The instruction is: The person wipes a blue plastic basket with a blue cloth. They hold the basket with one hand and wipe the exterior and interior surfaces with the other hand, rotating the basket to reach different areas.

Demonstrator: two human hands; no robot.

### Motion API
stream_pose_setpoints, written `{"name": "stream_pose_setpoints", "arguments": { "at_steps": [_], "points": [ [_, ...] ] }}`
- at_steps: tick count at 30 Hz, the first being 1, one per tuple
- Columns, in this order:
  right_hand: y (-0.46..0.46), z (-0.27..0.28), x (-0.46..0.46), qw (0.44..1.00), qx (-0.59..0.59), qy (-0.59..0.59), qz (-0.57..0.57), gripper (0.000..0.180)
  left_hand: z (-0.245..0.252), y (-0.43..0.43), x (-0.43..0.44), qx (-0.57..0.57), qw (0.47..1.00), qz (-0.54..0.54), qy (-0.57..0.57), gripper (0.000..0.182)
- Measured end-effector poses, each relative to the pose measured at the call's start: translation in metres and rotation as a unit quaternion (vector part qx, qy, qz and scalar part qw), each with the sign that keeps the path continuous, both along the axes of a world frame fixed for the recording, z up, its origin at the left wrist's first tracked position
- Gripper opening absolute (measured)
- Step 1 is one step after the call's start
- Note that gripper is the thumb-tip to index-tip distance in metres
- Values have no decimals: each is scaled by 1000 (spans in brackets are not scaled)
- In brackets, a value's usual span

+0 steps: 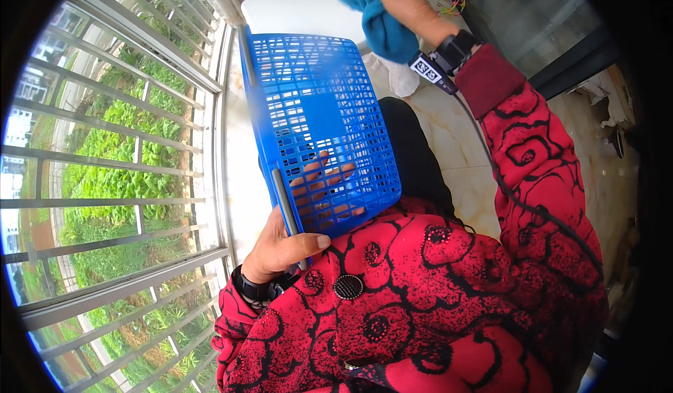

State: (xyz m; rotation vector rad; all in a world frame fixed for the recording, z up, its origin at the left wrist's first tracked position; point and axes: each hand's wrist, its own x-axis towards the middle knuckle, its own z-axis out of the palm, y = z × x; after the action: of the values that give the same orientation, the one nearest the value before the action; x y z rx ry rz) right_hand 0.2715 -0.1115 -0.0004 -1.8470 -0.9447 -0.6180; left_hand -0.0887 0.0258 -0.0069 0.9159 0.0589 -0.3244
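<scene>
A blue plastic basket [326, 117] with a lattice of holes and a grey handle is tilted on its side before me. My left hand [286, 243] grips its near end, the thumb outside at the rim and the fingers seen through the lattice. At the top, my right hand [407, 4] holds a crumpled teal cloth [386, 30], which hangs below the palm; part of the hand is cut off by the picture's edge. The cloth is beyond the basket's far right corner.
A white tabletop [299, 6] lies beyond the basket. On the left runs a window with metal bars [105, 153]. A white bag or cloth [394, 75] lies on the tiled floor [465, 146]. A dark cable [505, 182] runs along my right sleeve.
</scene>
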Motion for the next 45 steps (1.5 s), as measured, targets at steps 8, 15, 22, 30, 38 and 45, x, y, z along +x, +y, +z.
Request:
{"name": "stream_pose_setpoints", "arguments": {
  "at_steps": [8, 15, 22, 30, 38, 45],
  "points": [
    [50, -9, -81, 981, -85, -114, 132, 18, 0, -2, 3, 15, 999, -34, -18, 92],
    [26, -15, -179, 956, -67, -121, 259, 8, -2, 3, -2, 13, 1000, 9, 8, 91],
    [25, -16, -102, 930, -152, -287, 171, 11, -3, 0, 1, 9, 1000, -22, -12, 91],
    [23, -33, -101, 963, -173, -188, 89, 12, -3, 2, 0, -3, 1000, 26, 2, 91],
    [-4, -29, -176, 963, -147, -169, 151, 7, -4, 4, -2, -5, 999, 34, 8, 93],
    [29, -34, -52, 952, -182, -247, 11, 18, 0, 5, -3, 28, 1000, -5, 10, 93]
  ]
}}
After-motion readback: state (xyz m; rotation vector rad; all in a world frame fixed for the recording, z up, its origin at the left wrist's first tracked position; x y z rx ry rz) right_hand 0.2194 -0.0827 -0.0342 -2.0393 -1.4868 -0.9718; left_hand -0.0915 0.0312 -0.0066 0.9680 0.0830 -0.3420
